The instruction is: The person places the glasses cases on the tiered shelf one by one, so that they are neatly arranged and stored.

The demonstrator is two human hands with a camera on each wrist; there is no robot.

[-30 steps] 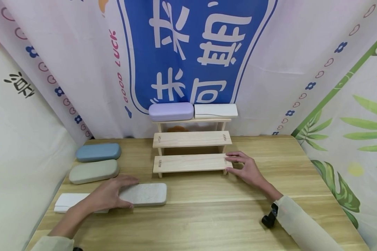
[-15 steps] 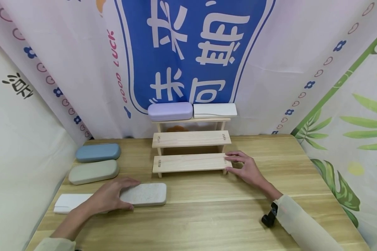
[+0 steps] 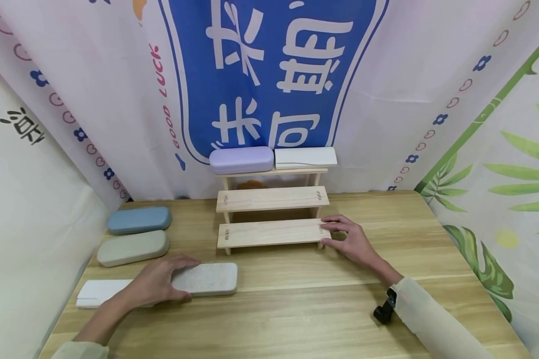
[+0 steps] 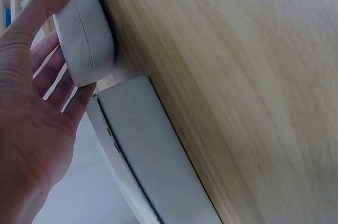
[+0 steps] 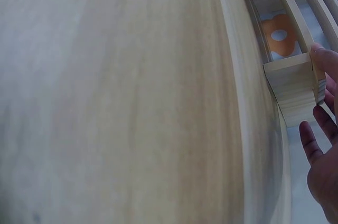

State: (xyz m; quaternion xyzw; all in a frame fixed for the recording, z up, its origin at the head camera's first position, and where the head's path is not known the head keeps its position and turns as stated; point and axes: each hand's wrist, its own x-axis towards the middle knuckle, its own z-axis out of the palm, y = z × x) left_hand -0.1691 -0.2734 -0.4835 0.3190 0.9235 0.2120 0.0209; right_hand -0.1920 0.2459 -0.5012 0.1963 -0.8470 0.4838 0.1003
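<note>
My left hand (image 3: pixel 157 281) holds a pale grey, speckled glasses case (image 3: pixel 208 279) by its left end, on the table in front of the wooden rack. In the left wrist view the thumb lies on one side of this case (image 4: pixel 82 34) and the fingers on the other. At the right end of the lowest shelf of the three-step wooden rack (image 3: pixel 269 233), my right hand (image 3: pixel 351 242) pinches the board between thumb and fingers. A white glasses case (image 3: pixel 100 291) lies partly hidden behind my left wrist. On the top step sit a lilac glasses case (image 3: pixel 241 159) and another white case (image 3: pixel 305 157).
A blue glasses case (image 3: pixel 139 220) and a beige-green one (image 3: pixel 133 248) lie at the table's left edge. Printed cloth (image 3: pixel 377 129) hangs behind the rack and along both sides. Wooden table (image 3: pixel 305 319) surface stretches in front of the rack.
The head view has shifted slightly. Both hands keep their holds, and the cases and rack stay where they were.
</note>
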